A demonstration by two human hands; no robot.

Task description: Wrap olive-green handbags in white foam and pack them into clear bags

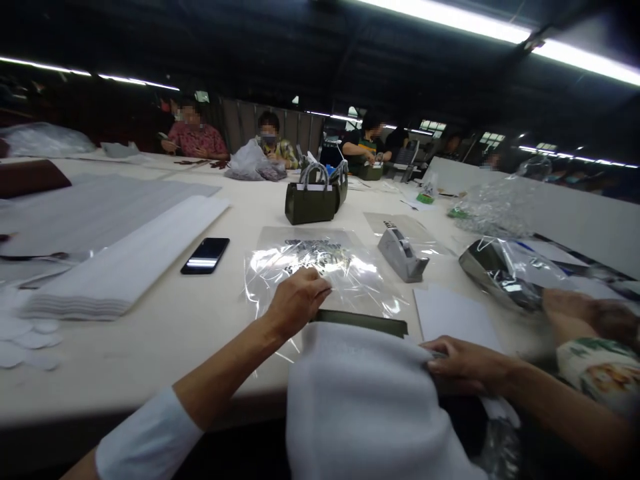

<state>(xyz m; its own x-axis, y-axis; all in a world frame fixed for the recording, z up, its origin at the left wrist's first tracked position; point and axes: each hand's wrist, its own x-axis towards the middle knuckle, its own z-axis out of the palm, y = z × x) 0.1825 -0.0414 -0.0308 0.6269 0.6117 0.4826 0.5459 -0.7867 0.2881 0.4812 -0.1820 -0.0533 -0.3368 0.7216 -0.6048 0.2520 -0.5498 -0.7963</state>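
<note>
My left hand [300,300] is closed in a pinch above a clear plastic bag [270,253] with dark printing, which lies flat on the table. What its fingertips hold, if anything, is hidden. At the table's front edge, a dark green handbag [365,323] shows only as a narrow strip. A soft white wrapping sheet [360,400] covers the near side of it and hangs down toward me. My right hand [460,363] grips the sheet's right edge between thumb and fingers. Most of the handbag is out of sight under the sheet.
Ahead stand finished green handbags [310,203] and a grey tape dispenser [403,257]. A phone [205,256] and stacked white sheets [135,257] lie left. At right, a co-worker's blurred hands [575,310] touch a plastic-wrapped bag [505,270]. Several people sit across the table.
</note>
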